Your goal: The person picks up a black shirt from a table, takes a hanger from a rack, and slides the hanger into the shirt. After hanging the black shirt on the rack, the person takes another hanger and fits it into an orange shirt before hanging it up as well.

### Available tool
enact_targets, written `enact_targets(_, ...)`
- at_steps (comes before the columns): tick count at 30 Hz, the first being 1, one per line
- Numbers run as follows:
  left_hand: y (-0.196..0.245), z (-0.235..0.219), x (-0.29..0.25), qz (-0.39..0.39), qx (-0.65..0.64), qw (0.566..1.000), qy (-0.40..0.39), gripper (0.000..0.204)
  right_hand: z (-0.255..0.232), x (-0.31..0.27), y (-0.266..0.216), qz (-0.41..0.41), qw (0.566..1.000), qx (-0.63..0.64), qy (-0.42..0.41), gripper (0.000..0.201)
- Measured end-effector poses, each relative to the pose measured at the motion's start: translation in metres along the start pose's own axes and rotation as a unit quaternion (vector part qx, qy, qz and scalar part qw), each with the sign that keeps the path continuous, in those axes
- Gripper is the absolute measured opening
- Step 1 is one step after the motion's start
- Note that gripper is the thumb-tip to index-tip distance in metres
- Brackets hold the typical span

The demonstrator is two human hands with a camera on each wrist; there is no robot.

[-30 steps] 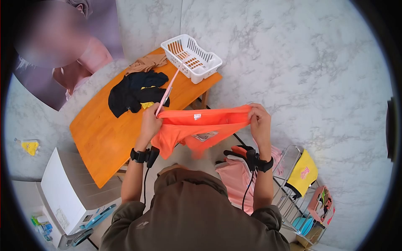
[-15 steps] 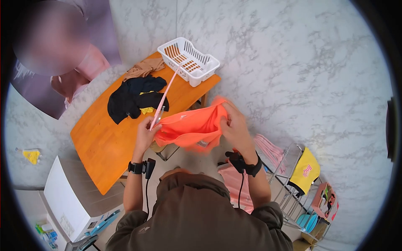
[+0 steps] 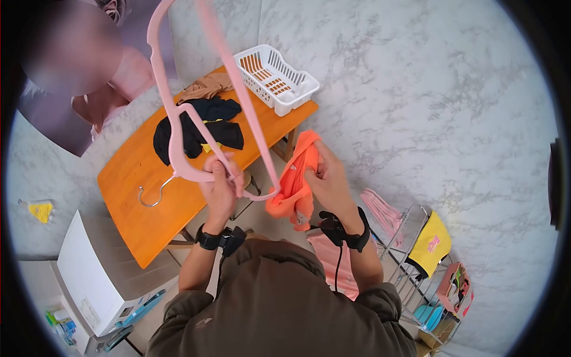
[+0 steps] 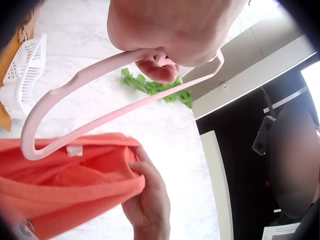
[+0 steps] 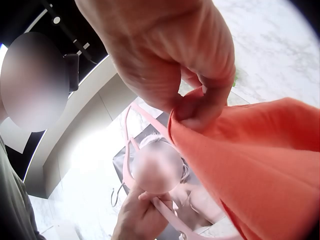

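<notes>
In the head view my left hand (image 3: 221, 185) grips a pink clothes hanger (image 3: 174, 143) by one of its bars. The hanger is turned with its metal hook toward the lower left, and its frame rises over the wooden table. My right hand (image 3: 331, 178) pinches the edge of an orange garment (image 3: 297, 178), which hangs bunched to the left of that hand. A white label shows inside the garment's opening in the left wrist view, where the hanger's rounded end (image 4: 32, 147) overlaps the garment. The right wrist view shows thumb and fingers closed on the fabric's edge.
On the wooden table (image 3: 134, 196) lie dark clothes (image 3: 172, 140) and a tan cloth (image 3: 205, 87), beside a white basket (image 3: 278, 80). At lower right stands a metal rack (image 3: 404, 279) bearing a yellow cloth (image 3: 429, 244), with pink hangers (image 3: 382, 214) alongside. A white box (image 3: 89, 279) stands lower left.
The hanger has swung up and turned, its hook now pointing lower left. My left hand has let go of the orange garment, which now hangs from my right hand alone.
</notes>
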State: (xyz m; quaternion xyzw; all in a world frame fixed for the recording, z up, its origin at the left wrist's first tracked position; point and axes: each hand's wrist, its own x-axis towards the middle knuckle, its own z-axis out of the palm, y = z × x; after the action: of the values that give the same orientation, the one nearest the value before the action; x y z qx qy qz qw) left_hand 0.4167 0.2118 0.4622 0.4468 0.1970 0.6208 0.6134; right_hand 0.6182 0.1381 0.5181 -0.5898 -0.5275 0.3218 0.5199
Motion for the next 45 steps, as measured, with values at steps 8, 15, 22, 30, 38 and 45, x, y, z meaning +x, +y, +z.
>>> enact_targets(8,-0.045,0.016,-0.001,-0.065,-0.008,0.994,-0.091,0.031,-0.002,-0.006,0.002,0.012,1.0,0.024,-0.003,0.047)
enact_targets(15,-0.091,0.004,-0.02,-0.105,0.004,0.983,-0.154,0.031,-0.009,-0.003,-0.021,-0.027,0.986,0.166,-0.009,0.059)
enact_targets(22,-0.089,-0.035,-0.02,-0.155,0.186,0.936,-0.257,0.022,-0.046,0.009,-0.012,-0.044,0.995,0.072,0.05,0.061)
enact_targets(30,-0.044,-0.052,0.01,-0.13,0.372,0.86,-0.323,0.016,-0.072,0.018,0.043,-0.009,0.984,-0.102,0.147,0.054)
enact_targets(38,-0.046,-0.053,0.01,-0.066,0.587,0.758,-0.278,0.03,-0.059,0.02,0.098,-0.04,0.95,-0.273,0.143,0.048)
enact_targets(45,-0.054,-0.053,0.026,-0.098,0.421,0.881,-0.192,0.028,-0.041,0.014,0.049,0.0,0.966,-0.253,0.044,0.047)
